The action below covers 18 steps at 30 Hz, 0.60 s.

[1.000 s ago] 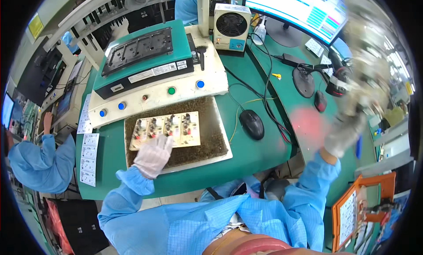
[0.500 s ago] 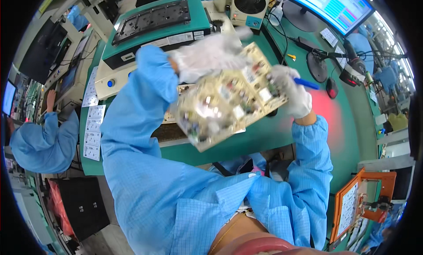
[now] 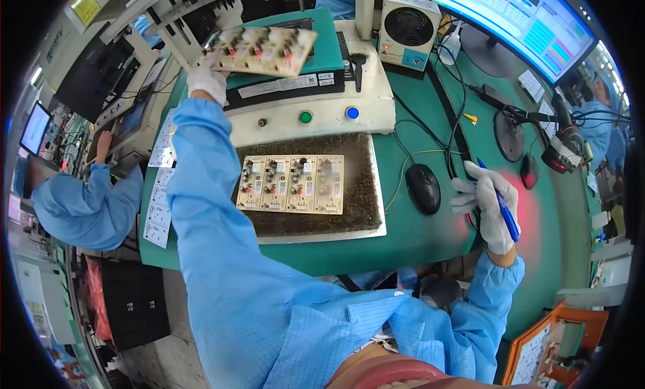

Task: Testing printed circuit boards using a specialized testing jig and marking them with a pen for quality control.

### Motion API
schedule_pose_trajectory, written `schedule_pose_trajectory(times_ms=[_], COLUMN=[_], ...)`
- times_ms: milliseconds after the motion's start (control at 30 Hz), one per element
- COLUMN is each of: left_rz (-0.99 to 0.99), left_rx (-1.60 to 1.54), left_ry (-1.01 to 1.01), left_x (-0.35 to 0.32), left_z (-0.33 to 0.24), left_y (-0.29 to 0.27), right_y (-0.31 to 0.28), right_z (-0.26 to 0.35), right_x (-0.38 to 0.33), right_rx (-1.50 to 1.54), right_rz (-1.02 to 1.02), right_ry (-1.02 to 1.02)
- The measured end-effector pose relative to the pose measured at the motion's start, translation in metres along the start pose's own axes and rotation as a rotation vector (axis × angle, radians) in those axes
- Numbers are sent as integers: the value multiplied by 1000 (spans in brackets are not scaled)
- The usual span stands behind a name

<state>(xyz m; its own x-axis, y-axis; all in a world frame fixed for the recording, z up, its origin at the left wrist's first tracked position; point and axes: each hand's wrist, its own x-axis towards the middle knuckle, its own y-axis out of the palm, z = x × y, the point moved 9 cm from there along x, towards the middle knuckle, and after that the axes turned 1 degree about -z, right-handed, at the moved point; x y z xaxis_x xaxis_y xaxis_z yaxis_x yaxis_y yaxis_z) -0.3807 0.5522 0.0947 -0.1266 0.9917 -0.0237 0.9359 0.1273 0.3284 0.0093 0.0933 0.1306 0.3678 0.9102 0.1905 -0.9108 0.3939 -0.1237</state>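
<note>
- Up at the far left, left hand (image 3: 207, 80) in a white glove, arm stretched out in a blue sleeve, fingers closed on the near edge of a pale circuit board (image 3: 261, 50).
- Held tilted above the green-topped test fixture (image 3: 316, 46), the board carrying small red and white parts on its upper face.
- Lower right, right hand (image 3: 490, 207) also gloved, hovering over the green bench (image 3: 430, 234), thumb and fingers loosely curled round a blue pen (image 3: 500, 204) lying slantwise across the palm.
- Just left of that hand, a black mouse (image 3: 423, 187), near but not touching.
- Between both arms, a second circuit board (image 3: 291, 184) made of four panels side by side, lying flat on a dark mat (image 3: 359, 201).
- Behind the mat, a cream control box (image 3: 322, 117) with a green button (image 3: 306, 117) and a blue button (image 3: 352, 112).
- Further back, a small cream fan unit (image 3: 408, 27) and a monitor (image 3: 517, 23) with a lit screen.
- Far left, another person in blue (image 3: 80, 201), one hand raised to a screen.
- Bottom right, an orange tray (image 3: 537, 342) holding a white sheet.
</note>
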Motion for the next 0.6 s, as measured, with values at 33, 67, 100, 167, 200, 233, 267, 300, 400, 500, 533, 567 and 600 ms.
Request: schedule_pose_trajectory(times_ms=[33,67,100,167,200,233,267,300,400,500,533,567,600], left_rz=[-159,-159,-254,-343,-338,-313,-271,-209,-369,-382,-415,-151,-272], left_rx=[-216,-216,-134,113,113,671,1232,1793,1573,1655,1186,1834,1492], left_ry=[160,164,187,277,274,309,331,336,543,527,401,615,421], left_x=[-1,28,70,94,97,100,103,108,103,-35,-49,-7,-41], left_z=[-11,-4,-9,1,3,-4,-5,1,-25,-88,-98,-88,-98], left_y=[-5,-8,-47,-41,-37,-22,-7,4,-12,58,35,36,37], right_y=[-8,-12,-14,-27,-30,-36,-42,-47,-54,-58,-54,-43,-34], right_z=[-4,-6,-8,-17,-18,-22,-27,-29,-39,-36,-35,-31,-30], right_x=[-1,-4,-6,-14,-18,-21,-24,-27,-30,-29,-23,-12,2], right_rx=[-27,-25,4,25,23,15,9,18,40,14,24,-13,-55], right_rz=[-45,-44,-34,-117,-122,-153,-182,-187,-183,-202,-189,-126,-79], right_ry=[52,49,24,55,57,89,120,110,126,146,149,133,130])
